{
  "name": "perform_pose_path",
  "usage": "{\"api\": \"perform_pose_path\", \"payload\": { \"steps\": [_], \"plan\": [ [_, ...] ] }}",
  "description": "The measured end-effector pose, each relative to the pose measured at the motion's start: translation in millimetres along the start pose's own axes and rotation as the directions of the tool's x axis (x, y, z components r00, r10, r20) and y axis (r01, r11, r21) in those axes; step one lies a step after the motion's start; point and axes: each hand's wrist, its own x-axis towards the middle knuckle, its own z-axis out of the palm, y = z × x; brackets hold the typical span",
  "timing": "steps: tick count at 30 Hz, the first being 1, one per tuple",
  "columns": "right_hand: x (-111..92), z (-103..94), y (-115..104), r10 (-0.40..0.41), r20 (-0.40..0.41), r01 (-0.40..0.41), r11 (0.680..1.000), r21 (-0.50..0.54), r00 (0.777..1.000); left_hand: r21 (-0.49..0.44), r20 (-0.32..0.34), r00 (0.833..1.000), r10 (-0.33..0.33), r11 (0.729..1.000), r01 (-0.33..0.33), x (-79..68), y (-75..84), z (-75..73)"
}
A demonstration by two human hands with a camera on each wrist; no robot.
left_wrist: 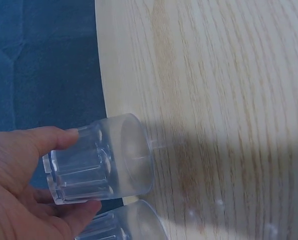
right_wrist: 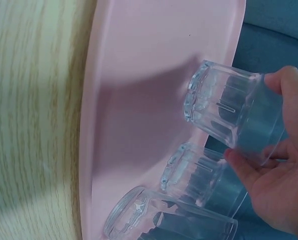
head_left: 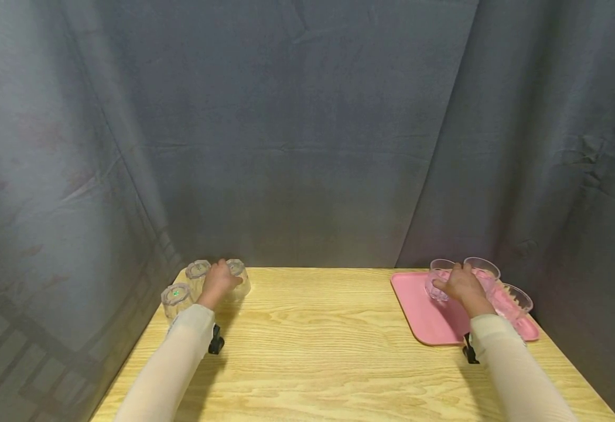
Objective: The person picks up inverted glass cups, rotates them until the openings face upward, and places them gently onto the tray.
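Your left hand [head_left: 220, 284] pinches inverted clear tumbler [left_wrist: 98, 160], right hand [head_left: 464, 286] pinches upright tumbler [right_wrist: 216, 100] at pink tray [right_wrist: 154, 50]; probably placing; next, release right gently.

widest passage: the middle of the pale wood-grain table [head_left: 328, 357], between tumblers at left and the rectangular pink tray [head_left: 427, 321] at right. far limit: grey fabric curtain [head_left: 297, 146], close along the back edge and flanking both sides. left hand [head_left: 220, 285]: grips an upturned transparent faceted tumbler [left_wrist: 96, 162]; a nearer upturned tumbler [head_left: 177, 301] and a farther upturned tumbler [head_left: 198, 276] obstruct its left; its right side opens onto bare wood. right hand [head_left: 464, 287]: holds an upright transparent faceted tumbler [right_wrist: 226, 102]; two further tumblers [right_wrist: 193, 175] block the tray's right part. free tray surface: front left. clearance beneath the right-held tumbler: not determinable.
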Motion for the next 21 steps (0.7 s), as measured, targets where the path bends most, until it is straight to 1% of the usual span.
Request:
{"api": "perform_pose_path", "payload": {
  "steps": [6, 11, 16, 21],
  "plan": [
    [-0.8, 0.6, -1.4, -0.004, 0.009, 0.004, 1.000, 0.000, 1.000, -0.007, 0.013, 1.000, -0.011, 1.000, 0.011, 2.2, -2.2, -0.2],
    [0.2, 3.4, -0.2, -0.015, -0.005, 0.015, 1.000, -0.012, 1.000, -0.013, 0.018, 1.000, -0.009, 1.000, 0.009, 4.1, -4.3, -1.7],
    [2.8, 5.5, 0.8, -0.029, -0.016, 0.029, 0.999, -0.022, 0.999, -0.029, 0.019, 1.000, 0.008, 1.000, -0.008, 5.4, -6.8, -3.4],
    [3.2, 5.1, -0.2, -0.026, -0.013, 0.026, 1.000, -0.015, 1.000, -0.004, -0.001, 1.000, 0.028, 1.000, -0.028, 5.0, -7.5, -4.4]
  ]
}}
